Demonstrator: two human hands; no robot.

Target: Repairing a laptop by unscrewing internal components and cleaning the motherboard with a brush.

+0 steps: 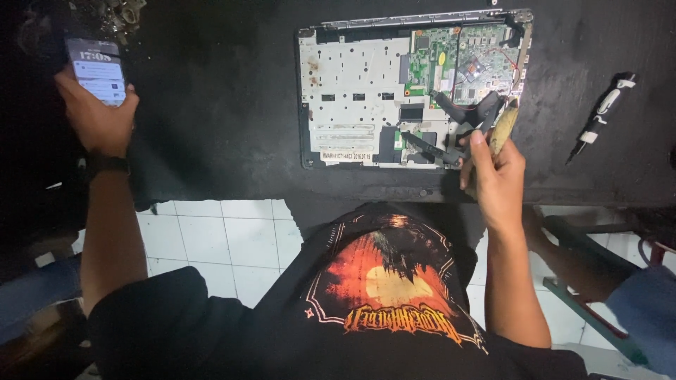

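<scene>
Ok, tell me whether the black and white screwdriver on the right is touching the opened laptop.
Apart. The head view shows the screwdriver lying on the black table well to the right of the opened laptop, with bare tabletop plainly between them.

Black table top (pixel 211 127), silver-grey laptop chassis (pixel 352 91) with green circuit board (pixel 458 60) and thin red wire, phone (pixel 97 70) with pale lit screen, black-and-white screwdriver (pixel 602 116), yellowish-brown brush (pixel 503 127), black shirt (pixel 380 302) with orange-red print, black wristband (pixel 107 163), white tiled floor (pixel 211 246).
</scene>
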